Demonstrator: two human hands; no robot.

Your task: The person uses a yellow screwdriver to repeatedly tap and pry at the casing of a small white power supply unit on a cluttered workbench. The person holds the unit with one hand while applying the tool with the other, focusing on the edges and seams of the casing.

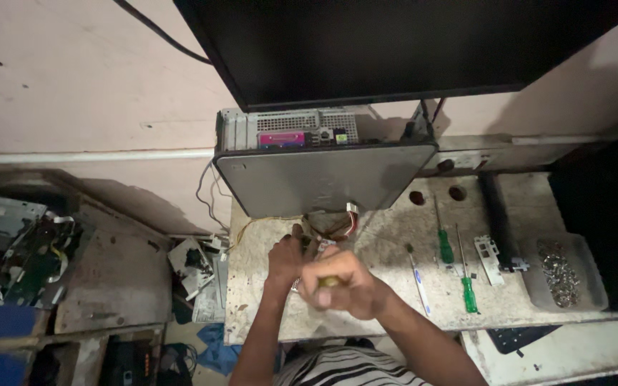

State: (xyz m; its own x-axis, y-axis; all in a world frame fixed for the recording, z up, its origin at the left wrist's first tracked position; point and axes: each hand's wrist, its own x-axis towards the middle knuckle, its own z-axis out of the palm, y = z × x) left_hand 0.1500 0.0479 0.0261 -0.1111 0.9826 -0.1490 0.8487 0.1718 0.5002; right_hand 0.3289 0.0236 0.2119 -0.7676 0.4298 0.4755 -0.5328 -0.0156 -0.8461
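My right hand point(341, 286) is closed around a tool handle with a yellowish end point(329, 281), held over the worn white workbench point(388, 243). My left hand point(285, 259) rests just beyond it, fingers on a small part that is mostly hidden beneath both hands. Coloured wires point(337, 227) run from that spot up under a grey desktop computer case point(320, 175), which stands at the back of the bench below a dark monitor point(409, 43).
Two green-handled screwdrivers point(443, 244) point(468, 292), a white-handled tool point(420, 289) and a metal bracket point(486, 257) lie to the right. A clear tub of metal bits point(558, 271) sits at the far right. Circuit boards and scrap point(30, 250) pile up on the left.
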